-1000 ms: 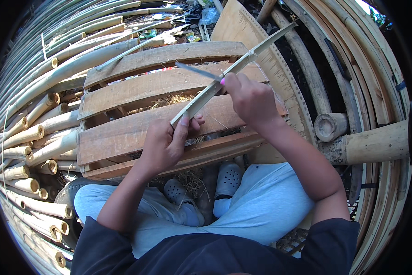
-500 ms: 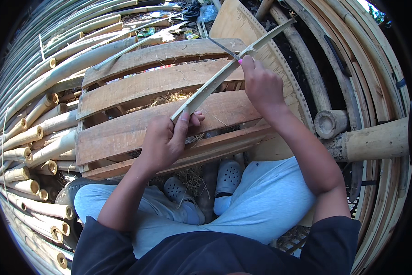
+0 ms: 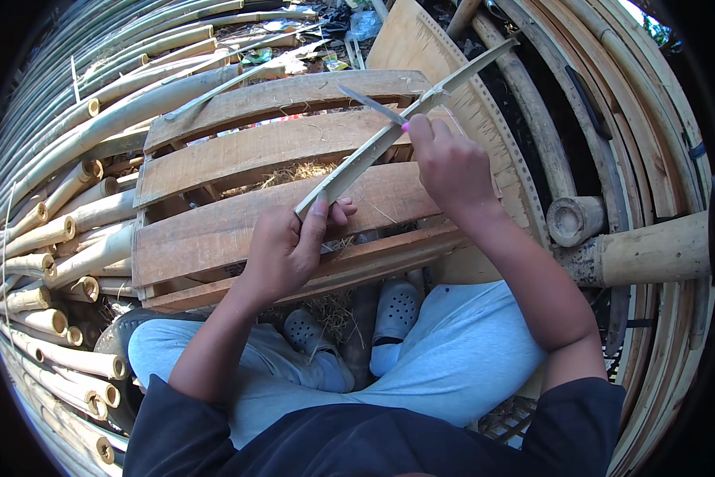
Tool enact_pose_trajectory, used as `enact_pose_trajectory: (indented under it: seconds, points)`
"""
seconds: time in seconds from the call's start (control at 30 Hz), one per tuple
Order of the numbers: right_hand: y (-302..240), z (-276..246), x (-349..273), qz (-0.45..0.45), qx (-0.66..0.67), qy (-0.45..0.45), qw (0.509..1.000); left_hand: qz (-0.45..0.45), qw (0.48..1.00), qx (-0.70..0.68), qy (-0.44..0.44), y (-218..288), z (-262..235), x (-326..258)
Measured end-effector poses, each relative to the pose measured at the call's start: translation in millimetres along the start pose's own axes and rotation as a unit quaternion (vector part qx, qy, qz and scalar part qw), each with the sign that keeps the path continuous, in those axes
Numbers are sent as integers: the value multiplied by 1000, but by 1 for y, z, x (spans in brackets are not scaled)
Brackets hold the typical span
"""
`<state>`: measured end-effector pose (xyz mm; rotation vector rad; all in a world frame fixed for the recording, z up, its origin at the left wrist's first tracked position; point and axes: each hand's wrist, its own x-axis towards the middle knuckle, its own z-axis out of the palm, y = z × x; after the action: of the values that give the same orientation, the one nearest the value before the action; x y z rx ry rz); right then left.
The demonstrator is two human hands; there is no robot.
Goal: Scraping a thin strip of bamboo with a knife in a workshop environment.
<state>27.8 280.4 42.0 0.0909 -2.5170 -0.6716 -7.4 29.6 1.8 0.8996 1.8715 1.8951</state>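
A long split bamboo strip (image 3: 371, 151) slants up to the right over the slatted wooden bench (image 3: 214, 230). My left hand (image 3: 284, 248) is closed around its near end, thumb on top. My right hand (image 3: 453, 163) grips a knife (image 3: 371, 104), whose handle is mostly hidden in the fist; a bit of pink shows where the blade starts. The blade points up and left, lying across the strip near its middle. A curled shaving (image 3: 435, 97) stands on the strip just past the knife. Whether the edge touches the bamboo I cannot tell.
Stacked bamboo poles (image 3: 95, 215) fill the left side. A plywood sheet (image 3: 409, 36) leans behind the bench at the right, near a thick bamboo post (image 3: 651, 248) and long wooden boards (image 3: 643, 103). Straw lies under the slats, and my clogs (image 3: 396, 308) are below the bench.
My right hand has come slightly down and nearer, and the knife blade has swung flatter, its tip now lower and further left. My left hand keeps its hold on the strip.
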Motion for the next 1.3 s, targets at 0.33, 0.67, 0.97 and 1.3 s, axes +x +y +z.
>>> enact_pose_trajectory:
  seconds: [0.33, 0.67, 0.97, 1.3]
  points:
    - [17, 19, 6, 70, -76, -19, 994, 7, 1000, -6, 13, 3, 5, 5]
    - [9, 2, 4, -54, 6, 15, 998, -20, 1000, -8, 0, -2, 2, 0]
    - [29, 22, 2, 97, -87, -35, 991, 7, 1000, 26, -4, -3, 3, 1]
    - [36, 29, 13, 167, -112, -57, 978, -11, 1000, -11, -2, 1, 3, 2]
